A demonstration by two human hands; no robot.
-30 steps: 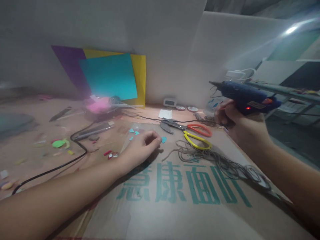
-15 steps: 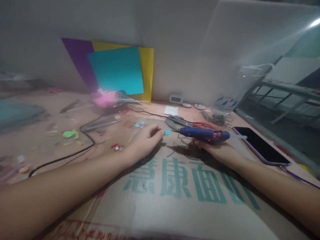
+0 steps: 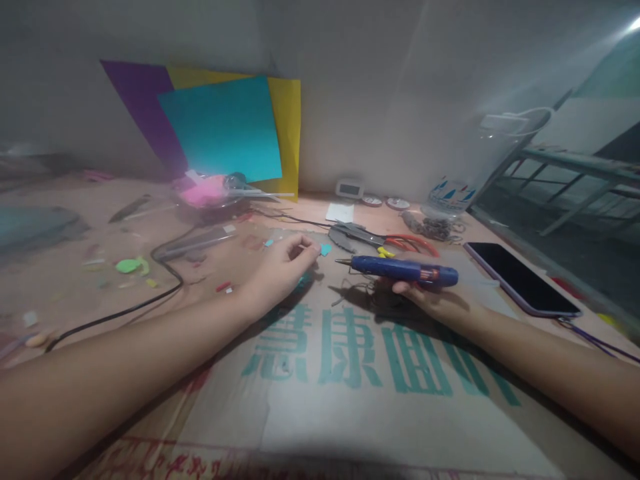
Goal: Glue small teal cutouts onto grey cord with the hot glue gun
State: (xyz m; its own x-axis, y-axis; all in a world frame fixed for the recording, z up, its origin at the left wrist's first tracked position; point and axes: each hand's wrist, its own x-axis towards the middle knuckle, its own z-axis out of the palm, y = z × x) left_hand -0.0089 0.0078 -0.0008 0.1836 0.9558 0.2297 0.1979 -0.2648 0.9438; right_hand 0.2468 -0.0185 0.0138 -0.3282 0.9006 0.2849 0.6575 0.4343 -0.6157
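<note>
Between the fingertips of my left hand [image 3: 285, 268] is a small turquoise piece [image 3: 325, 249], pinched at its edge; its material is too small to tell. My right hand [image 3: 425, 293] is wrapped round a dark blue glue gun [image 3: 400, 268]. The gun's metal tip points left toward the turquoise piece, with a gap between them. A clear glue stick [image 3: 477, 281] sticks out of its back end. Beneath the hands lies a cardboard sheet [image 3: 320, 413] printed with green characters. Another turquoise scrap [image 3: 269, 243] rests just beyond my left wrist.
Scissors with orange handles [image 3: 413, 243] lie behind the glue gun. A phone [image 3: 520, 279] is at the right edge, near a clear plastic cup [image 3: 453, 193]. Coloured sheets [image 3: 225, 133] lean on the wall. A black cord [image 3: 170, 293] curves across the left, among small scraps.
The view has shifted slightly. The glue gun has rolled a little in my right hand and its tip sits somewhat lower relative to the turquoise piece. My left hand keeps its pinch.
</note>
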